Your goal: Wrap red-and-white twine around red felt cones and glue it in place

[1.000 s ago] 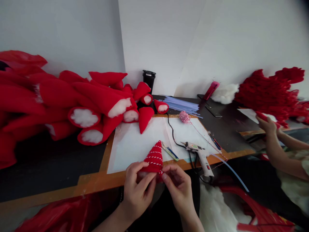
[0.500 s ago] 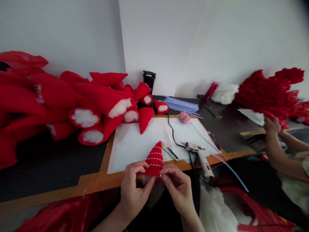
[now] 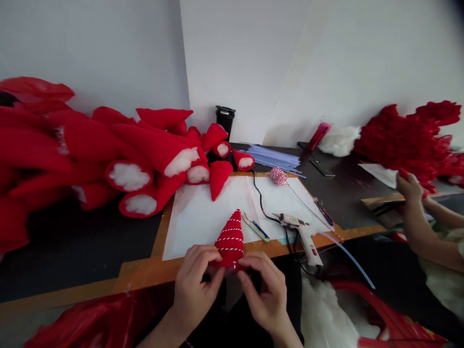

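Note:
Between my hands, at the table's front edge, is a small red felt cone (image 3: pixel 230 239) wound with red-and-white twine, its tip pointing away from me. My left hand (image 3: pixel 197 278) pinches the left side of its base. With thumb and fingertips, my right hand (image 3: pixel 263 285) grips the base's right side, near a small white bit of twine at the lower rim. The underside of the cone is hidden. Just beyond it lie small thread snips (image 3: pixel 255 227) on white paper (image 3: pixel 195 217). To the right rests a white glue gun (image 3: pixel 300 232) with a black cord.
A ball of twine (image 3: pixel 278 176) sits on the paper, its strand running right. Stuffed red cones (image 3: pixel 145 145) are heaped left. Clear glue sticks (image 3: pixel 273 158), a black cup (image 3: pixel 225 120) and a phone (image 3: pixel 322 167) lie behind. Another person's hand (image 3: pixel 409 186) works at right.
The cone has shifted slightly left and turned in my hands, with its base drawn flatter. My right hand's fingers have moved along the rim. The view has shifted a little.

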A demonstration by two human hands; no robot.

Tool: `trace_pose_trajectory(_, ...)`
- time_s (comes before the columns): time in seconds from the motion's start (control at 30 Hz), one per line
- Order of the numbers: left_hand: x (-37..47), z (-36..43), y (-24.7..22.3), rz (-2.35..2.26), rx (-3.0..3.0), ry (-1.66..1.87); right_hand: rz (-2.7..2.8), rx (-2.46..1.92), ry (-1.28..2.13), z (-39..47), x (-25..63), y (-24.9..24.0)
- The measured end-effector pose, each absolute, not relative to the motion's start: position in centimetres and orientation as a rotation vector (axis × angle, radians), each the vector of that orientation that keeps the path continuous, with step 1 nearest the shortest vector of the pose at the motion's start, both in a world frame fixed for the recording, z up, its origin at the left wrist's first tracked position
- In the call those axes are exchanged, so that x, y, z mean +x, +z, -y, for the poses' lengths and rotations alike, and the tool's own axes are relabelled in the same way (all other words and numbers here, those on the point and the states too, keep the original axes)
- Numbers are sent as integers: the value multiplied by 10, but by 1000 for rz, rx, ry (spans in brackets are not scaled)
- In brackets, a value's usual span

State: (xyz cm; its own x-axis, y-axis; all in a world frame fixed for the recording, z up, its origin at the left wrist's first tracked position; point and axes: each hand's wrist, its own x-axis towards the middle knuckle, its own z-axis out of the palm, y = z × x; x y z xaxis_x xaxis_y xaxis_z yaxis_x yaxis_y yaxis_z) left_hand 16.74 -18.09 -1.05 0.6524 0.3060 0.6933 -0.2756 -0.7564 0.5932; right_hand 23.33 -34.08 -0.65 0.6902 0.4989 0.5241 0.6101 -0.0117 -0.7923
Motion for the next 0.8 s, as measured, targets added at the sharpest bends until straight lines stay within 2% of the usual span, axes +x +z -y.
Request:
trace_pose_trajectory(0.33, 161, 179, -10, 44, 2154, 1072, 996, -1813, -425, 330, 230, -24)
trace_pose_trajectory(0.6, 154, 170, -6, 303, 2324, 1195, 1092, -1782, -380, 329, 232, -23)
trace_pose_trajectory(0.8, 155, 162, -7, 347, 2361, 1156, 1040, -1702, -345, 326, 233, -21)
